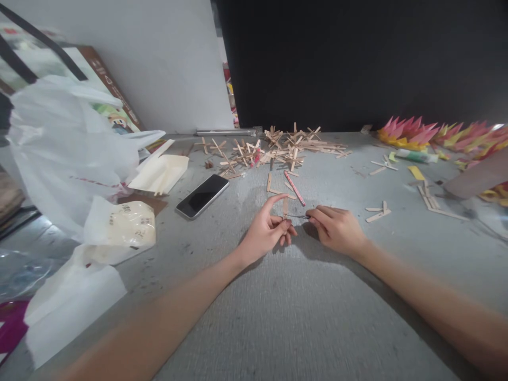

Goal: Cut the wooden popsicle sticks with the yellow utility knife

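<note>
Just right of the table's middle, my left hand (265, 231) pinches a small wooden craft stick (286, 205) between thumb and fingers, its index finger stretched over the top. My right hand (335, 228) is closed around a thin, pointed metal tool (297, 216), whose handle the fingers hide. The tool's tip points left and meets the stick at my left fingertips; whether it cuts in cannot be seen. Beyond my hands lie a pink patterned pencil (294, 188) and an L-shaped pair of joined sticks (270, 183).
A pile of wooden sticks (291, 151) lies at the back. To the left are a phone (203, 196), a paper tray (166, 172), a wrapped packet (133, 225) and a white plastic bag (67, 143). Folded-paper pieces (408, 133), a glue tube (416, 155) and joined sticks (379, 213) are at right.
</note>
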{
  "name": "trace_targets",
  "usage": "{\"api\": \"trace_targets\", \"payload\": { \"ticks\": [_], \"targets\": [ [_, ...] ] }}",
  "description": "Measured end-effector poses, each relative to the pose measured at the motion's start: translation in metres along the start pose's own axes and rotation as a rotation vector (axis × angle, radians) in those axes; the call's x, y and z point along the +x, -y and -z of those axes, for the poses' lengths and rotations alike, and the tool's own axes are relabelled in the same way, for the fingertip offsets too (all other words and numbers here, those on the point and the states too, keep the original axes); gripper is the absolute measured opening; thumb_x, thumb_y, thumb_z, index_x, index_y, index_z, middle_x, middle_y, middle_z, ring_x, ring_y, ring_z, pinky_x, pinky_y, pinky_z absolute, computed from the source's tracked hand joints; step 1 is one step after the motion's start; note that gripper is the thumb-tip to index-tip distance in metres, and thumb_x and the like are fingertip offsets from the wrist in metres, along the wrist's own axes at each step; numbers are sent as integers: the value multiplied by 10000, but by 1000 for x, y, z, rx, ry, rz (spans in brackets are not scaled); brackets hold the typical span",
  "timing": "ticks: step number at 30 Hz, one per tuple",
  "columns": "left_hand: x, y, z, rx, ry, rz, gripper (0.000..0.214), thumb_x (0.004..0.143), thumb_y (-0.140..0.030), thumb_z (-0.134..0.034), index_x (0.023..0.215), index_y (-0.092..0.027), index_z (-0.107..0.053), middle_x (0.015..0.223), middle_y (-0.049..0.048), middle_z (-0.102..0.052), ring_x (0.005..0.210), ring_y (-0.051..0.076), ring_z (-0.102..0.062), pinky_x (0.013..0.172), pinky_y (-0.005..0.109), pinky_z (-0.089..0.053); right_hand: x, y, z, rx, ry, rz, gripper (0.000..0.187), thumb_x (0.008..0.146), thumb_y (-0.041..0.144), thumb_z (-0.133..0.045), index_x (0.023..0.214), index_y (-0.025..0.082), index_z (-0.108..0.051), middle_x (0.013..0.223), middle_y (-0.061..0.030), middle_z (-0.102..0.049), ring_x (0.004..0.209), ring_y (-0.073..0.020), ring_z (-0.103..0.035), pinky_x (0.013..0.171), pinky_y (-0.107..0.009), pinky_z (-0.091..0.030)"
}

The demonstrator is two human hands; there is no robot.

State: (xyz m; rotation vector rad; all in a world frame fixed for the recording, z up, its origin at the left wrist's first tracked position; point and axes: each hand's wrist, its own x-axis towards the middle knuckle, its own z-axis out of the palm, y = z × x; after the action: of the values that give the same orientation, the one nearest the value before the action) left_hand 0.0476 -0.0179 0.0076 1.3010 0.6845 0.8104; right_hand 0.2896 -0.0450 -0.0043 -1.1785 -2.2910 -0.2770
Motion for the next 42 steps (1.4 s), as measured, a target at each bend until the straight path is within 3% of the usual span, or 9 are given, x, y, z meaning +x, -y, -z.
{"api": "trace_targets", "payload": {
  "ticks": [4, 8, 11, 14, 19, 24, 30, 34, 42],
  "targets": [
    [-1, -2, -1, 6, 13, 11, 760, 969, -423, -726, 1605, -222, -360, 767, 26, -758, 537, 123, -653, 502, 212, -452, 3, 1, 3, 68, -2, 22, 231, 1110, 244, -435, 1083, 193, -658, 872, -61, -693, 733, -190, -644, 670, -323, -466],
    [0, 0, 1, 15, 26, 7, 795, 958, -424, -748, 1619, -237, -347, 780, 31, -765, 557, 137, -674, 516, 218, -463, 5, 5, 3, 165, 50, 28, 269, 1117, 287, -436, 1306, 198, -606, 1081, -129, -709, 910, -249, -681, 788, -378, -539],
    [1, 3, 3, -1, 10, -4, 819, 947, -465, -765, 1614, -224, -356, 785, 38, -765, 560, 137, -676, 538, 225, -475, 2, 8, -4, 222, 48, -114, 390, 1114, 353, -448, 1472, 202, -484, 1142, -150, -689, 938, -272, -697, 780, -398, -560],
    [2, 3, 4, -3, -7, -9, 824, 945, -486, -766, 1609, -215, -360, 775, 33, -757, 560, 137, -677, 544, 224, -478, -1, 6, -13, 400, -83, -297, 359, 1101, 406, -479, 1402, 212, -470, 1168, -148, -691, 980, -263, -709, 814, -388, -570],
    [1, 1, 2, 0, -25, -13, 800, 962, -456, -745, 1609, -200, -350, 767, 37, -760, 544, 132, -663, 522, 222, -471, 5, -2, -13, 621, -134, -556, 290, 1070, 516, -540, 1066, 231, -595, 913, -50, -703, 814, -201, -671, 761, -331, -521],
    [2, 3, 2, -13, -28, -23, 800, 966, -460, -739, 1608, -191, -345, 768, 38, -757, 553, 132, -662, 525, 224, -479, 13, -3, -11, 912, -126, -718, 361, 1057, 575, -542, 1216, 254, -581, 703, 59, -538, 530, -131, -492, 549, -289, -409],
    [2, 2, 2, -13, -31, -27, 806, 960, -465, -746, 1602, -187, -345, 767, 35, -753, 554, 127, -652, 525, 221, -472, 15, -6, -16, 1278, -90, -694, 389, 1019, 590, -608, 1212, 258, -543, 763, 69, -401, 576, -110, -402, 537, -273, -370],
    [2, 1, 2, -12, -31, -20, 814, 959, -467, -743, 1606, -186, -337, 767, 33, -750, 555, 130, -655, 525, 225, -471, 16, -8, -15, 1336, -35, -656, 381, 1016, 583, -608, 1224, 273, -528, 769, 67, -382, 589, -118, -402, 542, -280, -377],
    [2, 3, 4, -8, -24, -16, 803, 969, -456, -740, 1616, -199, -337, 780, 42, -757, 563, 131, -659, 538, 227, -471, 15, -7, -15, 1385, -63, -639, 313, 1011, 524, -652, 1172, 279, -541, 797, 57, -412, 619, -116, -412, 567, -281, -386]
  ]
}}
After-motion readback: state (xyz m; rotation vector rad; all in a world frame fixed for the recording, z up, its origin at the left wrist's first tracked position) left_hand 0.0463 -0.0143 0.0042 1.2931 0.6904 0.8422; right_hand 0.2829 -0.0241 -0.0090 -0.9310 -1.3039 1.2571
